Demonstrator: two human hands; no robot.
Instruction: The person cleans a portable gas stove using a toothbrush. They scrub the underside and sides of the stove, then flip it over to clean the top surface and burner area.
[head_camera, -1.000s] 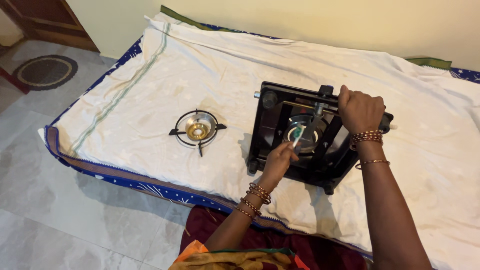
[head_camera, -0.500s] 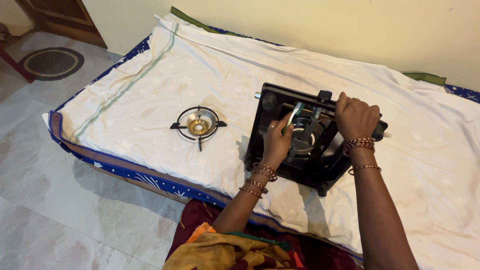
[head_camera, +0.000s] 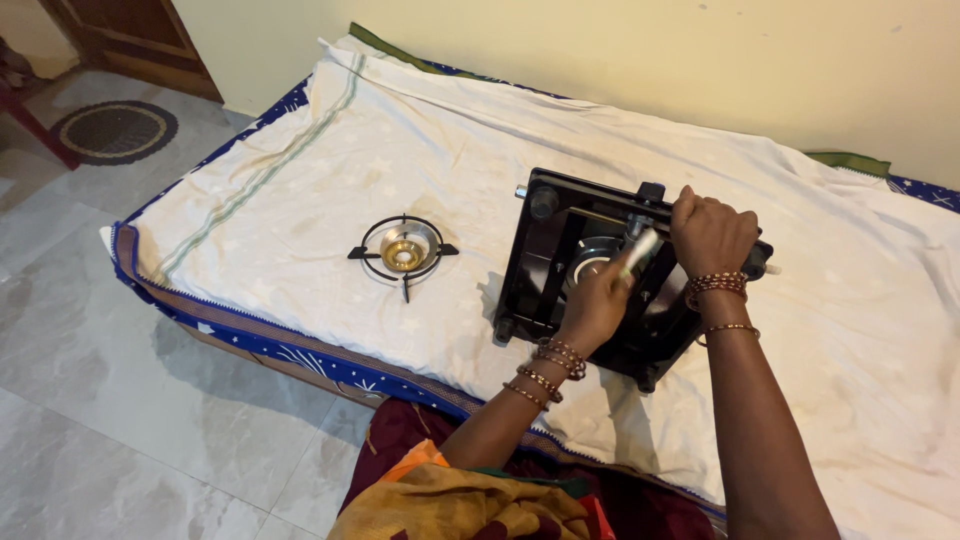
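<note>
Brush moved right, toward the pipe

Left hand (head_camera: 594, 305) grips a toothbrush (head_camera: 640, 250) inside the upturned black stove (head_camera: 540, 270); right hand (head_camera: 712, 232) clenches its 1 o'clock edge, holding it steady. Burner ring (head_camera: 404, 250) sits at 9 o'clock.

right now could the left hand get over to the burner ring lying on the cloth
Probably yes: the left hand is at the upturned stove, and only bare white cloth lies between it and the burner ring; it holds a small brush though.
</note>
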